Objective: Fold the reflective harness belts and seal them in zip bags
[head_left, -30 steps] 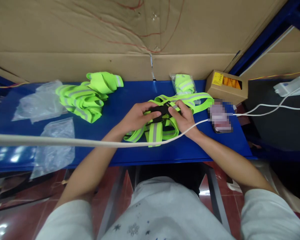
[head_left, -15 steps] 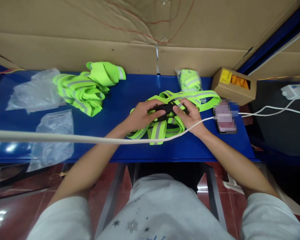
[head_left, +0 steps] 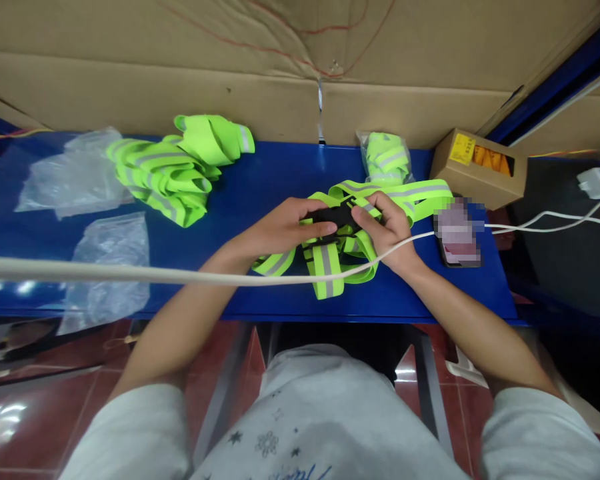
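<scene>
A black plastic buckle (head_left: 341, 217) on a neon yellow reflective strap (head_left: 326, 270) is held just above the blue table. My left hand (head_left: 293, 225) is closed around the buckle's left side, thumb lying across its front. At the right end, my right hand (head_left: 393, 230) pinches the buckle's edge where the strap meets it, thumb in front and fingers behind. Loops of the same strap spread beneath and beyond both hands. What the fingertips behind the buckle do is hidden.
A pile of neon straps (head_left: 163, 173) and clear plastic bags (head_left: 107, 257) lie to the left. Behind the hands sits a bagged strap (head_left: 387, 157). At right are a cardboard box (head_left: 480, 167) and a pixelated phone (head_left: 457, 233). A white cable (head_left: 180, 273) crosses the view before my forearms.
My right hand has shifted slightly right, and more of the buckle shows between the hands. The strap loop hanging in front sits a little lower and further right. The view has shifted slightly.
</scene>
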Tool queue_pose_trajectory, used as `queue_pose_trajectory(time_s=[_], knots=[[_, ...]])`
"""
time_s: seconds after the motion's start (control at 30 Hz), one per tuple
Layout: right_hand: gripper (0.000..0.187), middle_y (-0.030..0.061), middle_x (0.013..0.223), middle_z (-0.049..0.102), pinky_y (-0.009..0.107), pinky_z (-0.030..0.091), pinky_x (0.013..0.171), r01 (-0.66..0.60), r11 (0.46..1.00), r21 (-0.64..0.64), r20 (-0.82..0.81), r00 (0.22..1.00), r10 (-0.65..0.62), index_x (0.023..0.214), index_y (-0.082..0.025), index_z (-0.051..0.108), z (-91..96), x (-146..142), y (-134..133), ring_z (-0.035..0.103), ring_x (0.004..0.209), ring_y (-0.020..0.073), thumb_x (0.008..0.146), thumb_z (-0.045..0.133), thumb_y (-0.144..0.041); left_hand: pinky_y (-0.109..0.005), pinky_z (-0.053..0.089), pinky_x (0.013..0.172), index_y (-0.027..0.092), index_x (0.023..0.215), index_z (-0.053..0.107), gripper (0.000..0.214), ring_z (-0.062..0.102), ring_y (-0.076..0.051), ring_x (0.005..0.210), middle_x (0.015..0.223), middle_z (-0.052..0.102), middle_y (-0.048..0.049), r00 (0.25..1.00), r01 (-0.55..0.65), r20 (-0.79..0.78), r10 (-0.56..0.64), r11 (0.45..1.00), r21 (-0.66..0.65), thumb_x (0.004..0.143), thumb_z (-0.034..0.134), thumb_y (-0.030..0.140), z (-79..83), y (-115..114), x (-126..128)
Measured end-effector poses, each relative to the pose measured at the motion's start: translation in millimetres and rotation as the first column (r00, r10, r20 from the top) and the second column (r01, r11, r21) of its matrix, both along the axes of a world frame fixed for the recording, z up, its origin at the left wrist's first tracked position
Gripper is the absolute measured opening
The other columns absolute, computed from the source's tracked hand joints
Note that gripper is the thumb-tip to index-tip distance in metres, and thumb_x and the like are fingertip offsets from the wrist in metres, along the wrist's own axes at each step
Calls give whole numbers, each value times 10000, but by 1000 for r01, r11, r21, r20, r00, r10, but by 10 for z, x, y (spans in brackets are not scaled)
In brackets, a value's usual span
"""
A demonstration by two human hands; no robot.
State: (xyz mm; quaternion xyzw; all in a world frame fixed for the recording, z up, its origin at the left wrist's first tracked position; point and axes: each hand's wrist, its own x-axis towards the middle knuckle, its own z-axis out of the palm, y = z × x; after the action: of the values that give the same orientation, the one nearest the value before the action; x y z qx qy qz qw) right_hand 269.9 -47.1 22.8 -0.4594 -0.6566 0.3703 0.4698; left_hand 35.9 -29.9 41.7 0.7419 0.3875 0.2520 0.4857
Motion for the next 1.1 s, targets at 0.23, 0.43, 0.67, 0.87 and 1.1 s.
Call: queue_pose_trajectory(time_s=[0.23,0.43,0.67,0.87,1.1], knots=[[382,-47,659,393,296,307,603,11,996,87,44,999,-15,749,-238,430,-25,64,39,364,619,128,941,675,-459,-348,539,941,188,1218,602,373,709,-233,1073,1192,725,-79,980,-162,-52,193,919,358,929,680,410,-106,-192,178],[118,-34,786,532,300,392,632,-97,987,125,193,979,72,992,-255,495,-92,-99,-147,495,669,142,992,579,-338,-340,516,750,193,1086,599,330,726,-267,848,901,744,-63,788,-119,-415,454,774,622,831,714,368,-117,-356,341],[126,-24,796,603,307,415,640,-72,993,88,201,978,53,960,-253,515,-63,-146,-142,550,679,152,993,591,-348,-334,480,694,188,1061,656,260,721,-250,758,797,741,-61,793,58,-435,427,657,752,852,644,341,-167,-262,247],[159,-41,720,550,300,392,626,-46,993,107,192,981,25,892,-253,524,-44,-120,-102,492,642,146,973,619,-351,-306,444,659,211,1151,633,328,737,-264,831,925,753,-49,822,-16,-445,354,797,604,870,675,375,-98,-243,255],[340,-28,771,519,306,446,729,331,939,94,-138,938,-317,825,-244,512,-190,177,329,509,759,165,895,684,-528,-239,449,657,211,1468,484,616,636,-142,696,834,678,24,998,-58,-11,62,977,206,968,672,517,-5,-139,-11]])
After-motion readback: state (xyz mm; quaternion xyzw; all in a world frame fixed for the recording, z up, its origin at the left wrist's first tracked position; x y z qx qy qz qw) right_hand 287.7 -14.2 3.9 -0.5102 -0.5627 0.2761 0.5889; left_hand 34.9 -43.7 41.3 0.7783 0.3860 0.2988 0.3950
